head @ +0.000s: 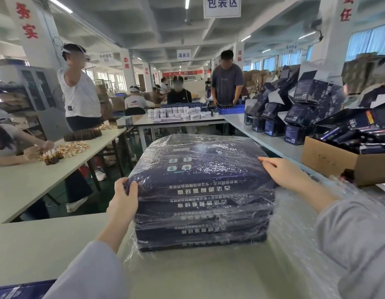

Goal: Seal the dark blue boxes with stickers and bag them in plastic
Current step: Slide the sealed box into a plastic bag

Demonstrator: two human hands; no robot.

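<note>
Boxes (pixel 200 190) stacked; left grip (pixel 124 190) pinches top corner, right grip (pixel 282 171) lies flat atop.

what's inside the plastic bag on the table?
A stack of dark blue boxes, top face and front edges showing through the plastic bag. The left hand grips a corner; right hand rests on top. Lower boxes' tops are covered.

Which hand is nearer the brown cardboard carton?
Right. The right hand rests on the right of the bagged dark blue box stack, toward the brown cardboard carton; the left hand grips its left corner.
</note>
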